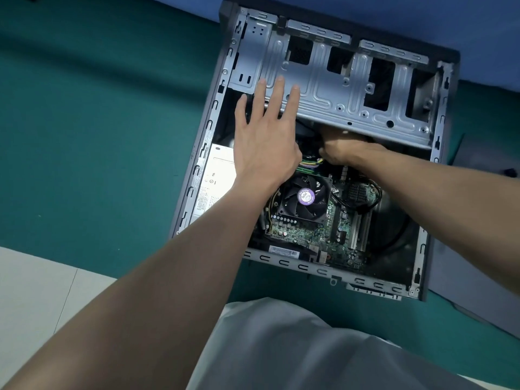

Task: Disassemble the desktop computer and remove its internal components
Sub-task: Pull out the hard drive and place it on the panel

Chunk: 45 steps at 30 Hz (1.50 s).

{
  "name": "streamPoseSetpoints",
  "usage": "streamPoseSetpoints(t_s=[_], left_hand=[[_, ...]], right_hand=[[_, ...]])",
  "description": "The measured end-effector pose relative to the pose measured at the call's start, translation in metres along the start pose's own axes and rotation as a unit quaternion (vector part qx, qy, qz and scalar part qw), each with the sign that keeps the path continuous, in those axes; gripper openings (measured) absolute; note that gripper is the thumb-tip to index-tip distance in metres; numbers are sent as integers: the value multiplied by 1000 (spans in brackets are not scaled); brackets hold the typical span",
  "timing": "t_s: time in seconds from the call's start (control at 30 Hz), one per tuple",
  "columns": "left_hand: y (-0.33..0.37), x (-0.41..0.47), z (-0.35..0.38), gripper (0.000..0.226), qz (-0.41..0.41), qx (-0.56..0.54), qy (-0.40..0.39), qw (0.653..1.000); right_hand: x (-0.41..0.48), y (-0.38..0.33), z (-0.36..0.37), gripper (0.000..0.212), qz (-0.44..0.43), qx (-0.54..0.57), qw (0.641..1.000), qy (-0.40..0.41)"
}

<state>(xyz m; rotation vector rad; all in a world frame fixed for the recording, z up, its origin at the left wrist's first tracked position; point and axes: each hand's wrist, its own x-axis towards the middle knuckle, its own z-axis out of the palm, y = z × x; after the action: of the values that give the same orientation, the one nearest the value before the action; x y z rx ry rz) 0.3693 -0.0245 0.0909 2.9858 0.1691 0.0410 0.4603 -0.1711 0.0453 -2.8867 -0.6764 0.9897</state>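
Left hand (264,142) rests flat on the drive cage (332,88); right hand (343,152) reaches beneath, grip hidden; fan sticker (305,196) illegible.

A single wide-angle camera, worn on the person's head, gives the only view. It sits above the torso and looks steeply down and forward, so the pale shirt (295,347) fills the 6 o'clock edge of the frame. The left forearm enters from 7 o'clock and the right forearm from 3 o'clock. The open computer case (209,128) lies close below, within arm's reach. It spreads from the centre towards 1 o'clock, and its long sides slant roughly along the 7-to-1 o'clock line. The left hand (267,136) sits just above centre, with the right hand (340,152) near it at its 3 o'clock. The green mat (98,108) takes up 9 to 11 o'clock.
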Motion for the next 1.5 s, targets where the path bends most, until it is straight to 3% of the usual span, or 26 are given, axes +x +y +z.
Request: streamPoseSetpoints(t_s=[0.1,0.23,0.37,0.47,0.57,0.63,0.7,0.8,0.87,0.93,1.07,1.17,1.27,1.37,1.43,1.5], left_hand=[[-2,0,0,81,-3,1,-1,1000],[0,0,0,80,-3,-3,-4,1000],[1,0,-2,80,1,3,-5,1000],[1,0,-3,79,2,2,-7,1000],[2,0,-3,78,4,3,-6,1000],[2,0,-3,78,5,5,-6,1000],[2,0,-4,77,6,5,-8,1000],[3,-2,-5,75,7,6,-10,1000],[3,-4,-5,73,10,7,-9,1000],[3,-6,-6,71,12,4,-7,1000],[2,-10,-9,67,22,-6,10,1000],[9,-17,-12,61,61,-32,30,997],[39,-25,-15,51,98,-156,-19,983],[75,-39,-20,44,89,-322,-73,940],[95,-50,-26,70,39,-426,-115,896],[109,-57,-27,85,-32,-535,-193,822]], right_hand=[[1,-4,-9,38,-1,30,999,15],[-11,-3,0,50,-22,16,998,49],[-24,-3,0,40,7,40,998,50],[-35,-12,1,11,25,84,989,115],[-58,-20,8,21,33,141,967,208],[-79,-23,13,11,35,188,944,269],[-101,-21,19,21,66,246,921,296],[-129,-12,33,9,128,230,937,229],[-143,-5,40,27,184,197,949,164],[-154,-1,42,27,189,189,956,121],[-169,-6,38,23,161,281,931,168],[-183,-8,18,20,115,410,872,239],[-197,-3,-5,16,83,537,796,266],[-206,4,-25,15,43,680,674,286],[-213,13,-37,15,32,753,581,306],[-219,25,-46,17,25,825,473,308]])
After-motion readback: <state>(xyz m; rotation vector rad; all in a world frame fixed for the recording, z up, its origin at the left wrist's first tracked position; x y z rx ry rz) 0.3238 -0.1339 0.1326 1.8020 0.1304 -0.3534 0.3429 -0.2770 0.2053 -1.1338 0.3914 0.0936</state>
